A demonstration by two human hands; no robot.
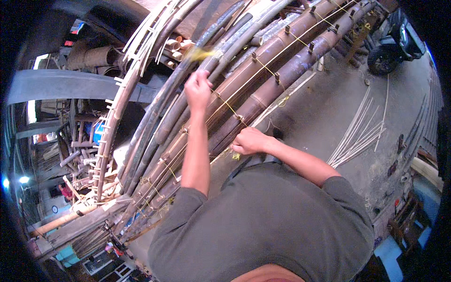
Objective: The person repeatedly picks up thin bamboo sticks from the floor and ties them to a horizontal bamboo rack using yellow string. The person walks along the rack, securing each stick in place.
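Observation:
Two long brown bamboo poles (277,77) run side by side in front of me, set with short dark pegs (276,78). Yellow cord (226,104) stretches across them between the pegs. My left hand (198,91) is raised over the far pole, its fingers closed on the cord. Just beyond those fingers a yellow shape is smeared by motion, perhaps loose cord. My right hand (251,141) is a fist at the near pole's edge, next to a peg with cord around it. Yellow strands (235,155) show below this fist; its grip is partly hidden.
More dark poles (164,110) lie beyond, with a curved pole carrying pale sticks (110,124) on the left. Thin pale strips (359,129) rest on the floor at the right. A wheeled vehicle (383,60) stands at the upper right. Cut bamboo pieces (176,47) are stacked behind.

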